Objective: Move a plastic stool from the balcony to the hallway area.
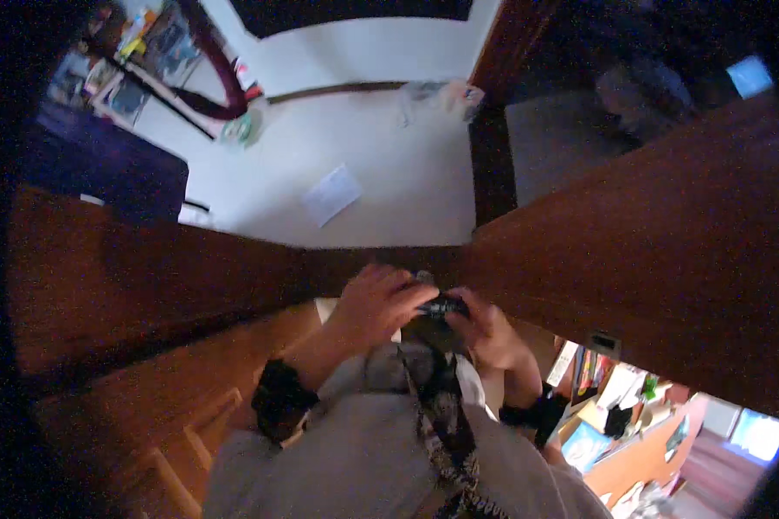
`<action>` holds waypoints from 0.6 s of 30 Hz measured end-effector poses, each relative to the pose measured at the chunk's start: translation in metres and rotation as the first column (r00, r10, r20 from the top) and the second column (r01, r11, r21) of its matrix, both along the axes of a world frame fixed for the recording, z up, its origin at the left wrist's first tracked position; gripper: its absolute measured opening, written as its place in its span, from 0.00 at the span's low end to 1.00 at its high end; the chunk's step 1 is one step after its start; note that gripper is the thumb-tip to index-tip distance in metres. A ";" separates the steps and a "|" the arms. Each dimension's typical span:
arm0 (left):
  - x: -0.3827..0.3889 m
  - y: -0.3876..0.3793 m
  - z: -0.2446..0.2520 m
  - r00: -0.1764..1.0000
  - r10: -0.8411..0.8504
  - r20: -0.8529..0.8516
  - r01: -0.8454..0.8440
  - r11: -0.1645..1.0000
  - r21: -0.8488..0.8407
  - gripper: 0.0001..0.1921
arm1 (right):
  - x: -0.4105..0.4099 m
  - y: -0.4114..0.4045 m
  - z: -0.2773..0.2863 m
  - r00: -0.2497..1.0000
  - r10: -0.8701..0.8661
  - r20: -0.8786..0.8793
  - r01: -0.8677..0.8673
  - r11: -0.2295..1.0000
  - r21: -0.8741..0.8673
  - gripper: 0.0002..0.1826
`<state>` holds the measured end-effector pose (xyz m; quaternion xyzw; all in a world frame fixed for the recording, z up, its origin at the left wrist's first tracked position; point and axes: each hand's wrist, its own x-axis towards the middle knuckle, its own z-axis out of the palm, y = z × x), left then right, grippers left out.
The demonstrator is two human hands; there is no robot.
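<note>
Close in front of my chest, both hands meet at a small dark object (443,305) with pale marks on it; blur hides what it is. The fingers of my left hand (373,301) lie over its left side. My right hand (493,331) grips its right end between thumb and fingers. Black bands or cuffs (282,396) circle both wrists. Below the hands, a dark patterned strap or scarf (445,415) hangs over my light grey top (363,454).
Brown wooden panels stand on the left (169,259) and right (623,246), the right bearing a metal plate (605,344). Ahead, a white surface (402,188) holds a paper sheet (333,194) and a plastic bag (441,100). Books (591,373) fill the lower right.
</note>
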<state>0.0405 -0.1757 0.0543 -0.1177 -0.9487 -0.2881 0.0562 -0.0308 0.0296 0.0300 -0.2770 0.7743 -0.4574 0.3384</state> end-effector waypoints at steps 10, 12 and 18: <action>-0.044 -0.002 -0.032 0.716 0.426 0.553 -0.680 0.605 0.414 0.16 | -0.094 -0.072 -0.001 0.941 0.164 -0.297 -0.207 0.971 -0.119 0.18; -0.050 -0.008 -0.036 0.680 0.351 0.644 -0.731 0.387 0.562 0.17 | -0.109 -0.088 -0.001 0.913 0.244 -0.325 -0.272 0.961 -0.042 0.19; -0.085 -0.065 0.001 0.761 0.602 0.242 -0.646 0.663 0.378 0.19 | -0.161 -0.151 -0.001 0.930 0.341 0.133 -0.326 0.937 -0.127 0.14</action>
